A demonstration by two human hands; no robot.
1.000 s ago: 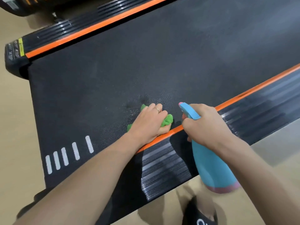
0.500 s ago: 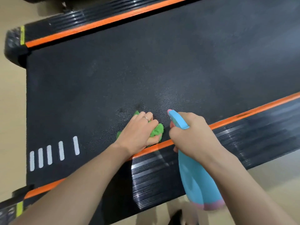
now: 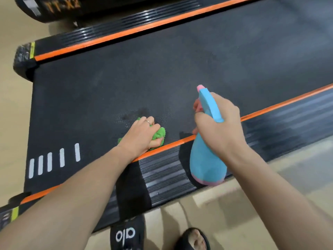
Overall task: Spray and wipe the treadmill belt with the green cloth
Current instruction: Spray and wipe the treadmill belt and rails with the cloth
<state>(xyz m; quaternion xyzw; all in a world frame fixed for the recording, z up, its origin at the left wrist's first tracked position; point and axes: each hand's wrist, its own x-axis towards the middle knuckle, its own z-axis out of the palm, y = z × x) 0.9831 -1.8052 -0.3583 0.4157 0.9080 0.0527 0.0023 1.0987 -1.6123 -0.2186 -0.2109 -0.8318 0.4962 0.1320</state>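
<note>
On belt (image 3: 162, 69), cloth (image 3: 159, 132) mostly hidden under left hand (image 3: 140, 135)

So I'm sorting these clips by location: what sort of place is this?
Probably a gym or home workout room: a black treadmill belt with orange-edged ribbed side rails, plus another black machine on the beige floor.

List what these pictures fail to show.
Head view only:
- Most of the cloth: covered by the left hand.
- Bottle trigger: hidden by the right hand fingers.
- Belt's far end: cut off by the frame edge.
- Lettering at top left: blurred.
</note>
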